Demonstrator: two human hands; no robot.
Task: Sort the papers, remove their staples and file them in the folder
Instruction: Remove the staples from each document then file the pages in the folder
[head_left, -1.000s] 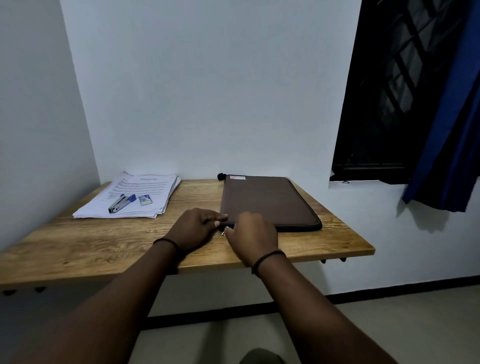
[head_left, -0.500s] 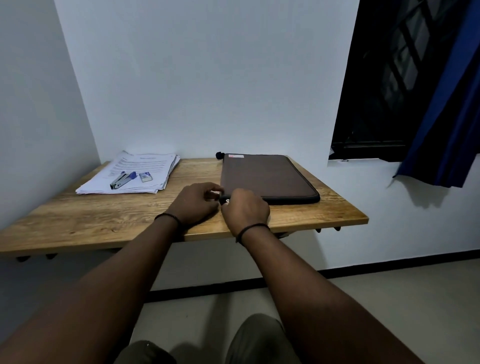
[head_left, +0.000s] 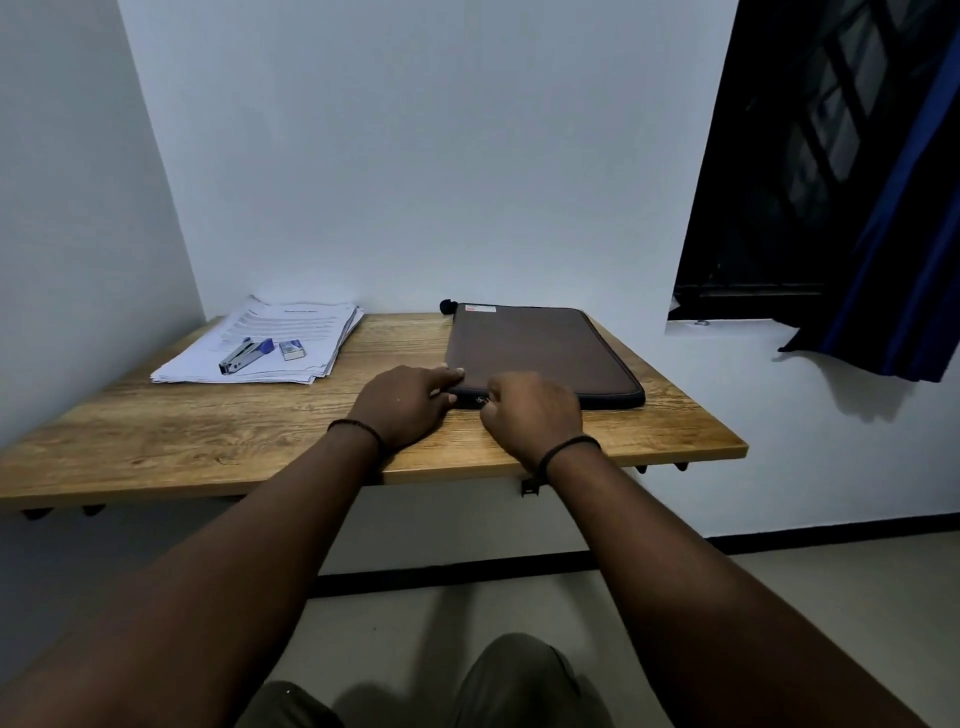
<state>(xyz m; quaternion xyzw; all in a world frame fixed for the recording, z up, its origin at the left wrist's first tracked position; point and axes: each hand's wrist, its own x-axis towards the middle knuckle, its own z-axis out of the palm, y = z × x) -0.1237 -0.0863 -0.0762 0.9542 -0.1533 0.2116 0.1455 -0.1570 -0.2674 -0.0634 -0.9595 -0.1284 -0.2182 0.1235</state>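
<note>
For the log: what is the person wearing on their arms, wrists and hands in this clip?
Both forearms are bare, with no sleeves in view and no gloves. The left hand has a thin dark beaded band around its wrist. The right hand has a similar thin dark band at its wrist. No rings or watch are visible on either one.

You face a plain white wall (head_left: 415, 156) that meets a second white wall (head_left: 78, 208) at a corner on your left. A wooden wall-mounted table (head_left: 156, 447) juts out from them, resting on dark brackets (head_left: 529, 487) underneath. To your right, a dark window (head_left: 769, 182) with bars sits behind a blue curtain (head_left: 904, 270). A black skirting strip (head_left: 779, 540) edges the pale floor (head_left: 805, 613). The light is dim and cool.
</note>
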